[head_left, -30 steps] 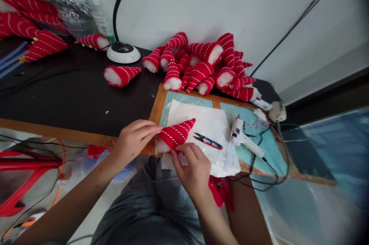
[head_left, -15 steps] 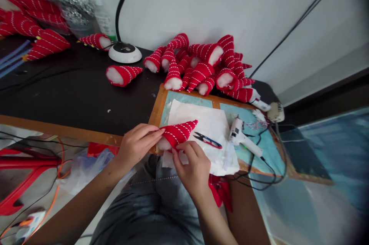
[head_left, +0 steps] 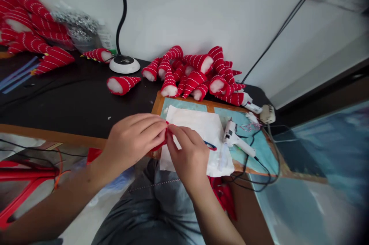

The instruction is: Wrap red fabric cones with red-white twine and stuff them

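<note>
My left hand [head_left: 137, 137] and my right hand [head_left: 188, 154] meet above the front of the work board, fingertips pinched together. Between them is a small red stuffed fabric cone [head_left: 162, 144]. Most of it is covered by my left fingers, and only bits of red show. Under my right hand lies a white paper sheet [head_left: 194, 118]. Thread snips [head_left: 211, 146] rest on that sheet, partly hidden behind my right hand. To the right, a white glue gun [head_left: 238, 139] lies on the board.
Many red striped cones with white stuffing [head_left: 193, 80] are heaped along the wall. One single cone [head_left: 122, 85] lies left of them, near the lamp base [head_left: 124, 64]. Black cables [head_left: 259, 187] loop off the board's right edge. A red stool [head_left: 25, 179] stands lower left.
The cone's tip pointed right over the paper; now the cone is mostly hidden in my left hand. My right hand has moved up and left to its end. The view has shifted slightly.
</note>
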The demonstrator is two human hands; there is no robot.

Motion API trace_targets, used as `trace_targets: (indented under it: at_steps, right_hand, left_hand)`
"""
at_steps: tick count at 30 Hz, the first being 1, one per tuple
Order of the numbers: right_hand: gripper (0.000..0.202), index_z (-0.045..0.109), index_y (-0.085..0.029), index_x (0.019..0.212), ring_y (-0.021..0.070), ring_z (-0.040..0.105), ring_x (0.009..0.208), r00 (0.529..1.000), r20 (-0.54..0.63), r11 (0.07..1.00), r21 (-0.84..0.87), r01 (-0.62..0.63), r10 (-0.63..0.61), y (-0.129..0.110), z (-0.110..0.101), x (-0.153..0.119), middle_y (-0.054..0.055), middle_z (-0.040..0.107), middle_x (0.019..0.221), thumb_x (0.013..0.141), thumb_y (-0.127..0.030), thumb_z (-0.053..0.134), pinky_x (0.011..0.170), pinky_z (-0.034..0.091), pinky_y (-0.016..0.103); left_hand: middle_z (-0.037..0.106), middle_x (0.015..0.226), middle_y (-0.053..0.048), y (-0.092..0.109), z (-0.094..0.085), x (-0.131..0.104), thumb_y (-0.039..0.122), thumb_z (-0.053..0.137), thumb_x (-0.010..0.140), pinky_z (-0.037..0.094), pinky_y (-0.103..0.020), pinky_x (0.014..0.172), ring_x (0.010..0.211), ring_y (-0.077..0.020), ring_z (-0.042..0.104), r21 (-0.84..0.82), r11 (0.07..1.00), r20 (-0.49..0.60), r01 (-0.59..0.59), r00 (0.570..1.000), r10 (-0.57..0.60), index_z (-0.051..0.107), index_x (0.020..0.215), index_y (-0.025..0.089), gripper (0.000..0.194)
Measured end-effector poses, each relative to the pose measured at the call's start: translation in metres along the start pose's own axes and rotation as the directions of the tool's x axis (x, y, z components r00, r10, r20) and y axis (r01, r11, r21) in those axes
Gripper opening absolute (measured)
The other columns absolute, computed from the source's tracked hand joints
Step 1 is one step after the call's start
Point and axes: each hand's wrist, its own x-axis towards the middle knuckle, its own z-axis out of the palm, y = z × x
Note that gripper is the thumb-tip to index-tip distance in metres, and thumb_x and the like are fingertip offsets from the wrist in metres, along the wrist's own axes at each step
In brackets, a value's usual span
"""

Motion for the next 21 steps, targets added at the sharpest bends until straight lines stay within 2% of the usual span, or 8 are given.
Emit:
trace_targets:
  at_steps: [4, 7, 9, 10, 13, 15, 18, 21]
  right_hand:
    - [0.02, 0.075, -0.018, 0.113, 0.0155, 0.073, 0.09, 0.997, -0.003, 0.979, 0.191, -0.069, 0.071, -0.005, -0.017, 0.013, 0.004, 0.077, 0.101, 0.1, -0.018, 0.059, 0.081, 0.058, 0.026]
    - [0.023, 0.076, -0.017, 0.11, 0.0164, 0.073, 0.088, 0.98, 0.096, 0.913, 0.357, -0.197, 0.174, 0.001, -0.019, 0.002, 0.005, 0.077, 0.098, 0.097, -0.021, 0.057, 0.078, 0.06, 0.026]
    - [0.026, 0.077, -0.017, 0.109, 0.0175, 0.075, 0.086, 0.942, 0.198, 0.835, 0.438, -0.333, 0.271, 0.011, -0.015, -0.014, 0.006, 0.078, 0.098, 0.096, -0.026, 0.056, 0.075, 0.062, 0.026]
    - [0.027, 0.077, -0.017, 0.109, 0.0179, 0.076, 0.086, 0.915, 0.237, 0.795, 0.455, -0.401, 0.326, 0.018, -0.013, -0.023, 0.006, 0.079, 0.099, 0.096, -0.028, 0.056, 0.074, 0.063, 0.026]
    - [0.029, 0.079, -0.017, 0.109, 0.0193, 0.077, 0.084, 0.825, 0.284, 0.715, 0.411, -0.565, 0.489, 0.039, -0.013, -0.047, 0.007, 0.08, 0.102, 0.095, -0.034, 0.059, 0.072, 0.063, 0.025]
    - [0.028, 0.08, -0.018, 0.108, 0.0198, 0.077, 0.082, 0.789, 0.296, 0.732, 0.299, -0.612, 0.539, 0.052, -0.019, -0.057, 0.006, 0.08, 0.1, 0.095, -0.034, 0.061, 0.071, 0.061, 0.027]
    - [0.021, 0.081, -0.022, 0.106, 0.0219, 0.076, 0.084, 0.78, 0.269, 0.816, -0.041, -0.577, 0.565, 0.067, -0.03, -0.063, 0.004, 0.08, 0.096, 0.094, -0.028, 0.064, 0.07, 0.056, 0.029]
    - [0.013, 0.081, -0.027, 0.099, 0.0236, 0.074, 0.089, 0.807, 0.209, 0.821, -0.307, -0.482, 0.552, 0.075, -0.034, -0.065, 0.002, 0.079, 0.09, 0.089, -0.025, 0.073, 0.068, 0.05, 0.028]
  left_hand:
    - [0.069, 0.083, -0.005, 0.013, -0.035, 0.057, 0.022, 0.056, 0.095, 0.058, -0.041, 0.077, 0.087, -0.0283, 0.07, 0.171, 0.979, 0.301, -0.11, 0.952, 0.055, 0.068, 0.081, 0.021, 0.019]
    - [0.063, 0.072, -0.005, 0.021, -0.023, 0.086, 0.014, 0.069, 0.08, 0.049, -0.037, 0.063, 0.076, -0.0297, 0.067, 0.182, 0.977, 0.608, -0.114, 0.793, -0.02, 0.065, 0.075, 0.019, 0.009]
    - [0.063, 0.069, -0.005, 0.026, -0.002, 0.092, 0.01, 0.073, 0.076, 0.043, -0.035, 0.059, 0.07, -0.0289, 0.066, 0.168, 0.982, 0.749, -0.083, 0.658, -0.073, 0.066, 0.075, 0.018, 0.011]
    - [0.064, 0.068, -0.006, 0.028, 0.011, 0.091, 0.01, 0.073, 0.077, 0.041, -0.035, 0.059, 0.068, -0.0285, 0.066, 0.145, 0.987, 0.781, -0.074, 0.621, -0.069, 0.067, 0.076, 0.018, 0.01]
    - [0.072, 0.076, -0.006, 0.035, 0.048, 0.082, 0.019, 0.071, 0.088, 0.039, -0.035, 0.06, 0.073, -0.0284, 0.069, 0.081, 0.995, 0.807, -0.051, 0.589, -0.036, 0.072, 0.089, 0.02, 0.002]
    - [0.075, 0.085, -0.006, 0.04, 0.068, 0.075, 0.021, 0.066, 0.093, 0.04, -0.034, 0.061, 0.08, -0.0292, 0.071, 0.02, 1.0, 0.808, -0.012, 0.589, -0.01, 0.073, 0.096, 0.02, 0.007]
    - [0.076, 0.091, -0.009, 0.047, 0.091, 0.071, 0.013, 0.06, 0.095, 0.043, -0.035, 0.066, 0.088, -0.031, 0.072, -0.11, 0.994, 0.801, 0.005, 0.593, 0.085, 0.073, 0.099, 0.018, 0.015]
    - [0.077, 0.091, -0.011, 0.047, 0.107, 0.072, 0.009, 0.057, 0.094, 0.043, -0.036, 0.066, 0.085, -0.0314, 0.072, -0.203, 0.979, 0.803, -0.022, 0.568, 0.18, 0.073, 0.1, 0.016, 0.019]
